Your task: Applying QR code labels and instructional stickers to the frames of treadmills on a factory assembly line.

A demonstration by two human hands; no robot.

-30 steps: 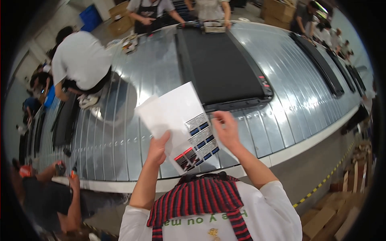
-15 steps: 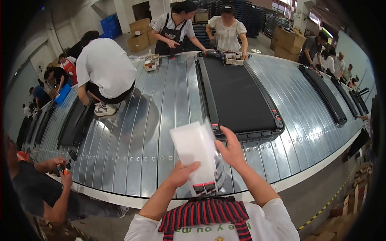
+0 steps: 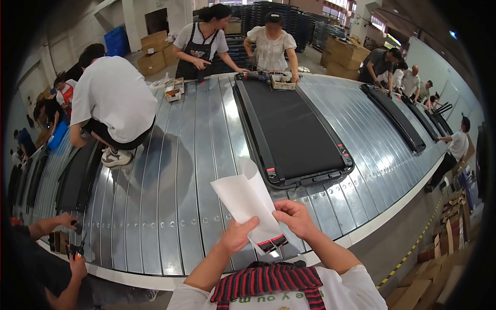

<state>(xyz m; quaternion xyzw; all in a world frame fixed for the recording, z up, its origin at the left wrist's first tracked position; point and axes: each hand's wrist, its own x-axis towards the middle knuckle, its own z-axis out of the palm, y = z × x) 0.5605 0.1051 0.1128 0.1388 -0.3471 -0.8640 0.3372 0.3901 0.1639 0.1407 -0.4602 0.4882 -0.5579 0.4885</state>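
The black-belted frame [image 3: 294, 129] lies flat on the slatted metal surface [image 3: 206, 155] and serves as the landmark. The white sheet [image 3: 243, 199] is in the air just off the near left corner of the frame, its upper part curled; whether it is one leaf or several, I cannot tell. Red-and-black labels [image 3: 273, 243] show at its lower end.

The left hand [image 3: 238, 235], nearer the wearer than the frame, has a narrow grip on the sheet, thumb on top; its fingers underneath are hidden. The right hand [image 3: 295, 217], just short of the frame's near end, closes its fingertips at the sheet's right edge, apparently in a pinch.

The step in hand looks like handling the label sheet, with the left hand steadying it and the right working its edge. I judge that the next move calls for a steady left grip and a fine right pinch, so the curl does not spring away.

Left of the frame, a person in a white shirt [image 3: 113, 98] crouches on the surface. A tray [image 3: 283, 81] sits at the frame's far end.
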